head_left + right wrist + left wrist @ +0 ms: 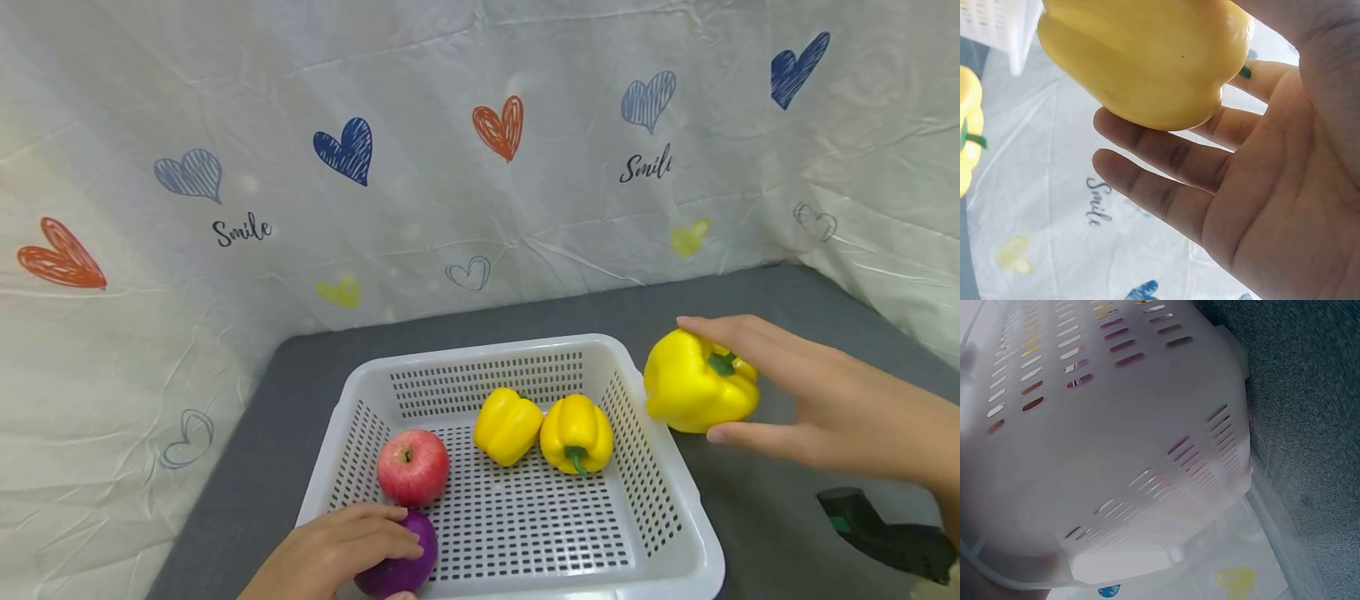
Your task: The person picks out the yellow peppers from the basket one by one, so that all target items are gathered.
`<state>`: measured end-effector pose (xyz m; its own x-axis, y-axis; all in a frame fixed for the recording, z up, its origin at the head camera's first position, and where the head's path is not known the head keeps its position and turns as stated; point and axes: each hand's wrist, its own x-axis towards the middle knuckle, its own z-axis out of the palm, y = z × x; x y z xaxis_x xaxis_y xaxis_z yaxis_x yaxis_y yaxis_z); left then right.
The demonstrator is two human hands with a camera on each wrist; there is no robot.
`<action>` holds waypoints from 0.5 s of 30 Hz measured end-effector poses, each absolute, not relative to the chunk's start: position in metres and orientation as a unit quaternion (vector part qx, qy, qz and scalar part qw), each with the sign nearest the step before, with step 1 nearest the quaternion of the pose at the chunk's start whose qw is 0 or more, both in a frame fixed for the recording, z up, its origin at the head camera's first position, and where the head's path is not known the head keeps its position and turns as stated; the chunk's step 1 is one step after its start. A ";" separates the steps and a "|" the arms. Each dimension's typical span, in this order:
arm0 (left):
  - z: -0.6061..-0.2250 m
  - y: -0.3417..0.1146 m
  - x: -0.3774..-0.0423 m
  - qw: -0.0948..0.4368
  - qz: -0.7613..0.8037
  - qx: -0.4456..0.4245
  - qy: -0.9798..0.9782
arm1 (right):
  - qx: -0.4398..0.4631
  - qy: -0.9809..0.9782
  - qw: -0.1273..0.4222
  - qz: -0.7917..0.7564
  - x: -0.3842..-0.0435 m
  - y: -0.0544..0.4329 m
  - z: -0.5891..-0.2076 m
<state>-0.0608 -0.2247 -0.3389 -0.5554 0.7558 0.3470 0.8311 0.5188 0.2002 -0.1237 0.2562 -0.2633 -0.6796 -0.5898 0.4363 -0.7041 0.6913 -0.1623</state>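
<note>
A yellow bell pepper (693, 385) with a green stem is pinched between the thumb and fingers of my right hand (817, 392), just outside the basket's right rim. The right wrist view shows two fingers extended below it. At the basket's near left, my left hand (341, 546) grips a smooth, round purple thing (412, 560), partly hidden by the fingers. Just behind it lies a red apple (413, 467). Two more yellow bell peppers, one leaning (507, 427) and one with its stem forward (577, 434), sit side by side toward the back right of the white basket (480, 348).
The perforated basket stands on a dark grey tabletop (300, 400). A white cloth (420, 67) with printed hearts hangs behind. Another yellow pepper (969, 131) shows at the right wrist view's left edge. A black device (885, 533) is at my right wrist.
</note>
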 end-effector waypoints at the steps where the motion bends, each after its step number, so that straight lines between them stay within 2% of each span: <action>1: -0.339 -0.225 -0.061 0.109 -0.174 -0.459 -0.864 | 0.358 -0.902 0.181 0.163 -0.125 0.258 -0.264; 15: -0.338 -0.225 -0.060 0.092 -0.180 -0.447 -0.872 | 0.321 -0.916 0.187 0.149 -0.133 0.284 -0.271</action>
<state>-0.0599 -0.2245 -0.3382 -0.5838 0.7460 0.3204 0.8119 0.5358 0.2319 -0.1329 0.2845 -0.2715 -0.7239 -0.5330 0.4380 -0.6444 0.7491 -0.1535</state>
